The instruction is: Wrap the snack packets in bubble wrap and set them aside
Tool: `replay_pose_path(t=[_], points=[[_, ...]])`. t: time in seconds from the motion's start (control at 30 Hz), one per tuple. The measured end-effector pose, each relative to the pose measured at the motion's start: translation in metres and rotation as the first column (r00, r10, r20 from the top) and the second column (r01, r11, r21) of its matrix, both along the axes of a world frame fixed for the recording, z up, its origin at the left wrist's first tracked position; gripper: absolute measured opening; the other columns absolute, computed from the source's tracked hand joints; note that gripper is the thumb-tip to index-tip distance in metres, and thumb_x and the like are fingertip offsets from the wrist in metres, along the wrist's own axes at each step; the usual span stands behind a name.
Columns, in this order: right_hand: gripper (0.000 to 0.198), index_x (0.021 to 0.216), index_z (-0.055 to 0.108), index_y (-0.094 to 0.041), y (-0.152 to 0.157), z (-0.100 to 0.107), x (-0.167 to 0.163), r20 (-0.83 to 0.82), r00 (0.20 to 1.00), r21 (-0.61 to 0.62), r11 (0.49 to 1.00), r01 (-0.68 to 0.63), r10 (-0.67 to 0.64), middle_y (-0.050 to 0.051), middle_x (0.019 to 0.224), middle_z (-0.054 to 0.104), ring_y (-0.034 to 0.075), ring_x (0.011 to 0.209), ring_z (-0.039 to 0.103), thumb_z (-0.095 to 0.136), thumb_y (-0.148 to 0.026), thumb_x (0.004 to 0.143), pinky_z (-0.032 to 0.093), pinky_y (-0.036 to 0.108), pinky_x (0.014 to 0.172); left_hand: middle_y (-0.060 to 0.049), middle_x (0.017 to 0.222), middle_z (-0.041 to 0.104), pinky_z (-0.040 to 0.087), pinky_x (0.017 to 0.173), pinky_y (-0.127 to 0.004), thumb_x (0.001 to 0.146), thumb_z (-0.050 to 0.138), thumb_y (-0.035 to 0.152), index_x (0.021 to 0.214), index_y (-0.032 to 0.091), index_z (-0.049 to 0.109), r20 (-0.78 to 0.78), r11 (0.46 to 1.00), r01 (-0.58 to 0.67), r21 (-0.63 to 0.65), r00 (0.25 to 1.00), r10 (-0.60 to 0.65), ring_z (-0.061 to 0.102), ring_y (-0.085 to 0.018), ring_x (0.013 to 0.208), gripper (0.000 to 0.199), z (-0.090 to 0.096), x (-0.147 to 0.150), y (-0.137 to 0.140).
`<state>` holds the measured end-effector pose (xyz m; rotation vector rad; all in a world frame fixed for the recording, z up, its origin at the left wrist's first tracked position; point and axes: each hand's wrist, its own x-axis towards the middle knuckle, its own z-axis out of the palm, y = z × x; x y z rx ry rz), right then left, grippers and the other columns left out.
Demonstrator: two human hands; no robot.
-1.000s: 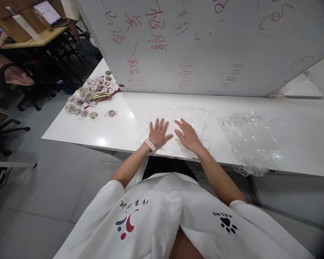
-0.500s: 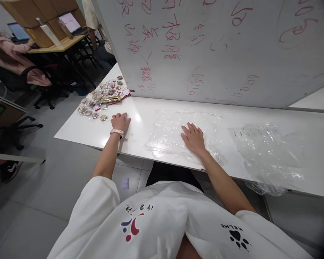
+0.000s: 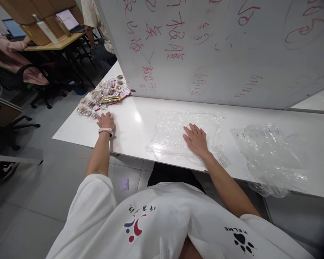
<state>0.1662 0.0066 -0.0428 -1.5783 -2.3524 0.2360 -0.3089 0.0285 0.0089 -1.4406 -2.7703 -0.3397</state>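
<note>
My left hand [image 3: 106, 121], with a pale pink band on its wrist, is at the near edge of a pile of small clear-wrapped packets [image 3: 93, 102]. Its fingers are apart, reaching down over the closest packets and partly covering them. Whether the fingertips touch a packet is hard to make out. Flat on the white table, a clear plastic bag [image 3: 170, 135] lies in front of me. My right hand [image 3: 196, 139] rests on that bag with its fingers stretched out.
More clear plastic bags [image 3: 272, 151] lie to the right and hang over the table's front edge. A whiteboard [image 3: 218, 64] with red writing stands along the back. Gold strips [image 3: 110, 99] lie among the packets. Two people are at the far left near a wooden desk [image 3: 62, 42].
My left hand has moved left, from bare table to the near packets. My right hand stays on the plastic bag. The view has shifted slightly.
</note>
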Motion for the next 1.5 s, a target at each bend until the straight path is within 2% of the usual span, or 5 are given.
replay_pose_path(t=[0.37,0.73,1.03,1.27,1.5], points=[[0.059,0.148,0.045,-0.023,0.0,0.003,-0.002,-0.062,0.998,-0.046,0.999,0.007,-0.01,0.009,0.161,0.031,0.026,0.151,0.022,0.019,-0.049,0.103,0.017,0.053,0.121,-0.015,0.102,0.064,0.044,0.086,-0.04,0.094,0.042,0.012,0.119,0.016,0.055,0.006,0.949,0.277,0.153,0.96,-0.281,0.058,-0.027,0.097,0.028,0.024,0.091,-0.011],[0.069,0.143,0.05,-0.023,0.003,0.011,0.014,-0.673,0.707,-0.183,0.975,0.125,-0.217,0.01,0.149,0.049,0.023,0.138,0.043,0.015,-0.064,0.1,0.037,0.045,0.113,-0.016,0.137,0.055,0.043,0.103,-0.049,0.094,0.036,0.01,0.14,0.018,0.046,0.122,0.542,0.837,0.079,0.531,-0.838,0.048,-0.031,0.13,0.048,-0.018,0.341,-0.059],[0.047,0.131,0.061,-0.028,-0.079,0.05,0.064,-0.48,0.876,-0.018,0.998,-0.067,0.05,0.007,0.134,0.061,0.027,0.13,0.049,0.052,-0.056,0.094,0.042,0.048,0.108,-0.013,0.163,0.025,0.022,0.121,-0.058,0.087,0.065,0.045,0.154,0.026,0.025,0.197,0.457,0.883,0.108,0.432,-0.88,0.018,-0.032,0.153,0.08,-0.006,0.253,-0.125],[0.028,0.1,0.071,-0.026,-0.145,0.019,0.096,-0.377,0.924,0.029,0.998,-0.062,0.068,0.007,0.112,0.071,0.025,0.107,0.063,0.044,-0.035,0.099,0.051,0.046,0.092,-0.007,0.119,0.071,0.051,0.101,-0.048,0.092,0.055,0.025,0.105,0.028,0.069,0.308,0.635,0.673,0.379,0.555,-0.772,0.061,-0.025,0.121,0.02,-0.018,0.206,-0.174],[0.032,0.095,0.066,-0.024,-0.088,0.054,0.097,-0.267,0.959,-0.083,0.994,0.074,-0.094,0.003,0.085,0.072,0.021,0.073,0.063,0.042,-0.044,0.098,0.046,0.034,0.071,-0.001,0.064,0.064,0.049,0.064,-0.029,0.092,0.055,0.046,0.072,0.021,0.063,0.525,0.794,0.48,0.372,0.597,-0.607,0.061,-0.016,0.062,0.032,0.026,0.213,-0.116]])
